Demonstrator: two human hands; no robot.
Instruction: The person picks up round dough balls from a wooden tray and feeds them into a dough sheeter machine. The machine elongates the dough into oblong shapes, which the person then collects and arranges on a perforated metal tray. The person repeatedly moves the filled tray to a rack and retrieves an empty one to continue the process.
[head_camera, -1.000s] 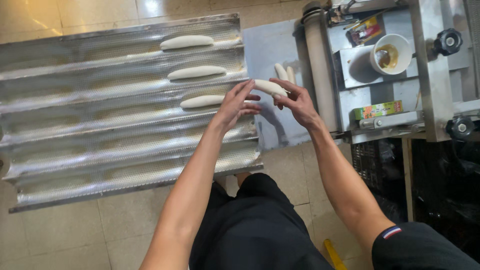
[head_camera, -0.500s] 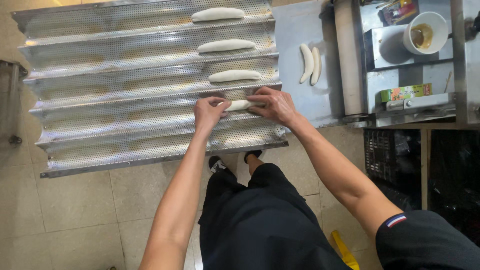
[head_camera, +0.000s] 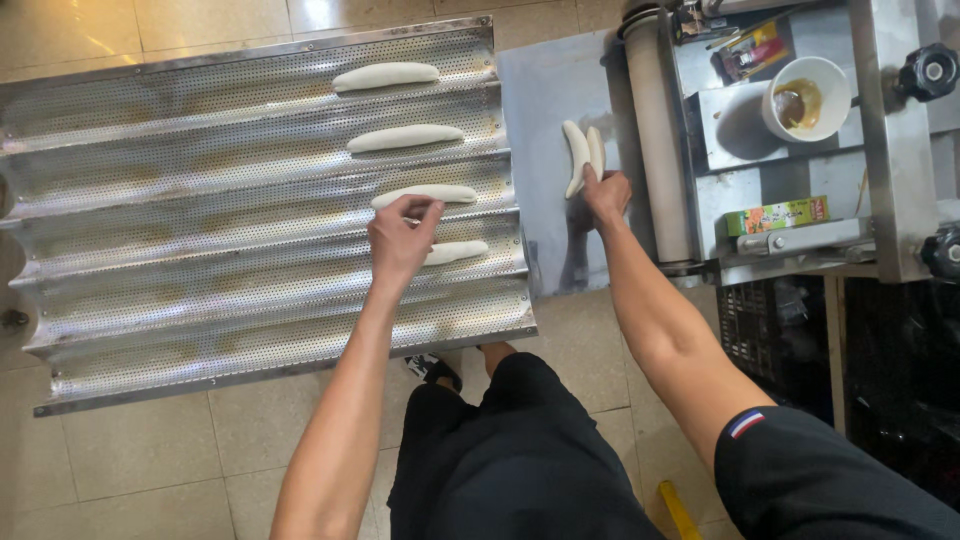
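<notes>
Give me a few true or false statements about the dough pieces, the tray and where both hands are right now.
1. Four dough pieces lie on the perforated tray. True.
2. The right hand rests on the tray. False: it touches the two dough pieces on the metal sheet beside the tray.
3. The left hand is over the tray, by the fourth dough piece. True.
4. The white cup is empty. False: it holds brown liquid.
</notes>
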